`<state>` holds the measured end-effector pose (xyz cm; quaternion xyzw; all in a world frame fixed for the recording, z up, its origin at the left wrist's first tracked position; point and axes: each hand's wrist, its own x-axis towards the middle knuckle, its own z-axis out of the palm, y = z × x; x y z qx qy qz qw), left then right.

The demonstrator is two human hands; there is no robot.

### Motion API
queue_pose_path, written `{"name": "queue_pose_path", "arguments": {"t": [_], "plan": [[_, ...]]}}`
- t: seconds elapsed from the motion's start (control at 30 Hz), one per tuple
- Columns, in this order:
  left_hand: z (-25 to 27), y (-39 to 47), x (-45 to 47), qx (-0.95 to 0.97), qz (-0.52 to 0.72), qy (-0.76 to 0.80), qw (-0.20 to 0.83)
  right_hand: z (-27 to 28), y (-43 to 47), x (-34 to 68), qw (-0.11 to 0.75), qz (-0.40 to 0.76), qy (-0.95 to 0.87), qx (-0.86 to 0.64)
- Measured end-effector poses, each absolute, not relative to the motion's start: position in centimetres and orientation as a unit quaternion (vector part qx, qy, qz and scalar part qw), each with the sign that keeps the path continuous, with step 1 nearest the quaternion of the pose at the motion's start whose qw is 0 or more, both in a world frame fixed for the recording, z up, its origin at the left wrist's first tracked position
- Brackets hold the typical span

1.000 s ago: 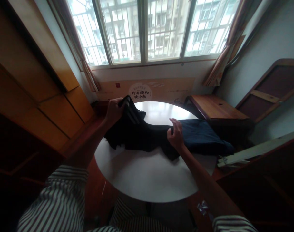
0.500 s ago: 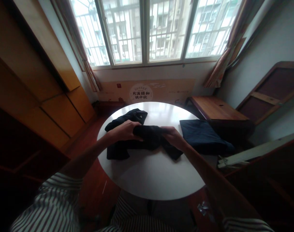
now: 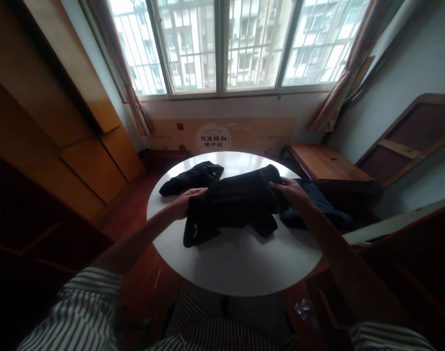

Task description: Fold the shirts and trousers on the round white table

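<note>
Indoors, the left hand (image 3: 188,201) and right hand (image 3: 293,191) are gripping opposite ends of a black garment (image 3: 237,197), its fabric stretching between them and drooping in uneven flaps (image 3: 264,225) over a round white counter (image 3: 240,268); a black bundle (image 3: 189,179) and navy cloth (image 3: 325,202) are lying on either side.
</note>
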<state>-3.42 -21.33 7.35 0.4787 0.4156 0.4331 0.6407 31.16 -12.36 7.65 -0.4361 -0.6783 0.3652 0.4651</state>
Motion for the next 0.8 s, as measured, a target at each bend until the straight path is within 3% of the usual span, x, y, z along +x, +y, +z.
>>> {"name": "queue_pose_path", "arguments": {"t": [0.17, 0.37, 0.47, 0.63, 0.7, 0.8], "plan": [[9.1, -21.1, -0.2, 0.495, 0.421, 0.382, 0.658, 8.3, -13.7, 28.5, 0.391, 0.177, -0.851, -0.301], [9.2, -21.2, 2.0, 0.538, 0.399, 0.297, 0.681, 7.5, -14.1, 24.7, 0.249, 0.293, -0.91, -0.156], [7.1, -21.1, -0.3, 0.615, 0.415, 0.257, 0.62, 7.1, -13.9, 26.1, 0.282, 0.306, -0.89, -0.188], [2.5, -21.6, -4.0, 0.822, 0.318, 0.344, 0.325, 8.5, -14.5, 29.1, 0.376, 0.294, -0.841, -0.256], [1.2, -22.1, -4.0, 0.861, 0.248, 0.34, 0.284, 9.2, -14.7, 29.3, 0.413, 0.286, -0.811, -0.3], [0.1, -22.8, -2.8, 0.861, 0.217, 0.346, 0.302, 10.2, -14.6, 29.1, 0.454, 0.265, -0.773, -0.355]]}}
